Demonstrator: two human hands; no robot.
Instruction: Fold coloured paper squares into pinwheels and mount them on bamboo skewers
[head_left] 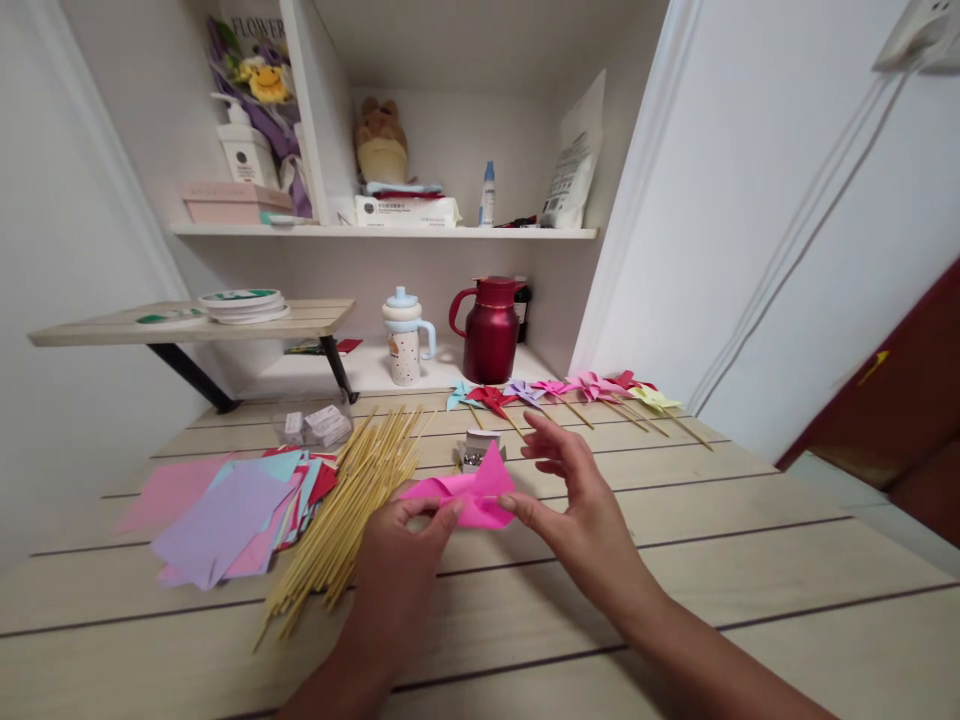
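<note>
A bright pink paper pinwheel [480,508] with folded blades is held above the table, pinched between the thumb and fingers of my left hand [401,555]. My right hand [581,510] is at the pinwheel's right side. Its thumb tip touches the paper near the middle, while the other fingers are spread and raised clear of it. Just behind the pinwheel stands a small open box [474,452] with shiny little metal pieces inside. To the left of my left hand lies a loose bundle of thin wooden sticks [352,500].
Coloured paper squares [217,520] are piled at the left, near a clear container with small boxes [322,425]. Finished pinwheels on sticks [592,387] line the table's back right. A red jug [491,335] and a cup [405,345] stand behind. A raised wooden shelf [315,318] overhangs the back left.
</note>
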